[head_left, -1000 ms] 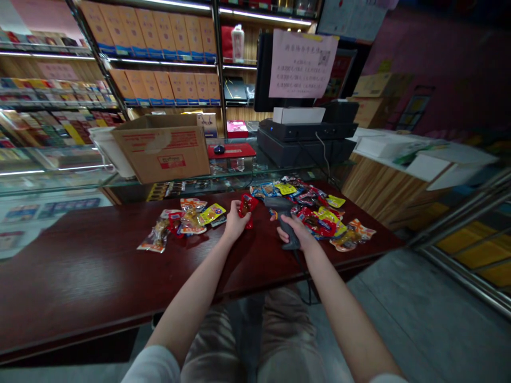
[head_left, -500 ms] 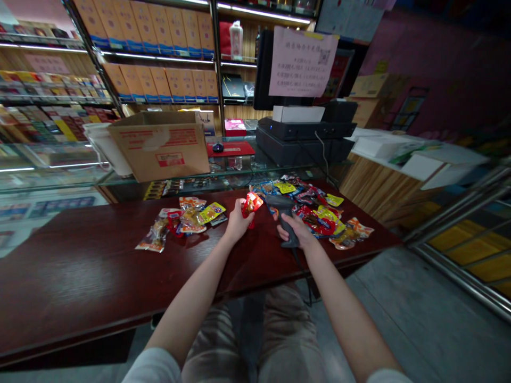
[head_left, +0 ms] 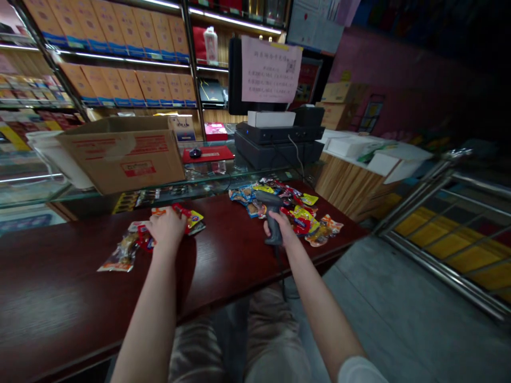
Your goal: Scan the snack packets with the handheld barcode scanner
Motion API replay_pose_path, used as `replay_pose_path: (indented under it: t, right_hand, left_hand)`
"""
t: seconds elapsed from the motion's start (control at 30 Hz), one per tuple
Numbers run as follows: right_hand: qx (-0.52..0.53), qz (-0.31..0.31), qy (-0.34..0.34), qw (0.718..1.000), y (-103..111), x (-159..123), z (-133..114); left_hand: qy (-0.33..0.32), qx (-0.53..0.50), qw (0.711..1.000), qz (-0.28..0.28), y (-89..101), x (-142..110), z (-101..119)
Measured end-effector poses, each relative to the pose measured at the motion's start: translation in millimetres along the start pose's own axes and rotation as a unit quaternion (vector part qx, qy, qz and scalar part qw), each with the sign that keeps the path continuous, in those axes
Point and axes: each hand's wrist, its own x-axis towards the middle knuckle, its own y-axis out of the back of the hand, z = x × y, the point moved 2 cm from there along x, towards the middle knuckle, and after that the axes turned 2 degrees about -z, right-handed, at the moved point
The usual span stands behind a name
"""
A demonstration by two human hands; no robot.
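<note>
"Where are the hands?"

"Right hand (head_left: 278, 227), right of centre, is wrapped round the handle of a dark-grey, pistol-shaped plastic scanner (head_left: 268, 201). Left hand (head_left: 166, 230), left of centre, covers a heap of small, glossy red, yellow and clear plastic packets (head_left: 142, 236); whether it grips one, I can't tell."

"Handling?"

"Packets: light, soft, slippery, I'd judge; pinch an edge. Scanner: stiff; hold its handle."

"Counts?"

"One scanner, two heaps, the second heap (head_left: 303, 219) right of centre; packets overlap too much to count."
</note>
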Motion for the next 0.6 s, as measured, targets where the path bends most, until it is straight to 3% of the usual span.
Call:
replay_pose_path:
  t: [0.07,0.17,0.23,0.3,0.4,0.5,0.6]
  right_hand:
    - [-0.026,0.051,0.047,0.997,16.0,-7.4,-19.9]
    - [-0.075,0.144,0.097,0.982,60.6,-24.8,-49.9]
    - [-0.078,0.233,0.107,0.964,98.8,-36.6,-61.4]
    - [-0.072,0.33,0.098,0.936,133.2,-45.5,-63.2]
    - [-0.04,0.393,0.09,0.914,158.3,-49.1,-52.7]
    - [0.007,0.412,0.098,0.906,154.3,-43.1,-37.1]
    - [-0.01,0.403,0.08,0.911,141.2,-29.0,-25.1]
  left_hand:
    - [-0.007,0.015,0.999,-0.033,-2.2,7.5,-13.6]
    - [-0.059,0.025,0.995,0.07,-4.9,6.7,-16.0]
    - [-0.114,0.015,0.986,0.122,-10.4,1.8,-2.4]
    - [-0.193,-0.026,0.975,0.106,-21.9,-2.0,24.6]
    - [-0.328,-0.128,0.936,0.012,-48.2,-2.7,83.9]
    - [-0.399,-0.178,0.899,-0.034,-77.0,4.3,145.3]
    - [-0.365,-0.17,0.912,-0.077,-103.4,17.2,186.9]
